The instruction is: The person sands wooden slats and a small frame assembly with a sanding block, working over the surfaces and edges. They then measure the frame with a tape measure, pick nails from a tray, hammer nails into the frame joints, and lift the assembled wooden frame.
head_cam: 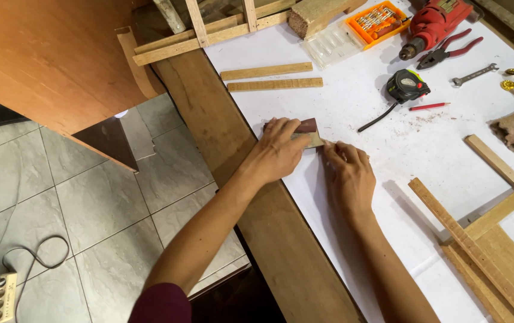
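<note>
Wood strip (315, 141) under both hands

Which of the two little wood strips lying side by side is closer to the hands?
The lower strip, the rougher, grainier one; the smoother strip lies just beyond it.

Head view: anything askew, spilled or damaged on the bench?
Mostly orderly. Reddish sawdust is scattered on the white bench cover beside the red pencil. Both hands, left and right, press on a small wood piece. No damage visible.
</note>
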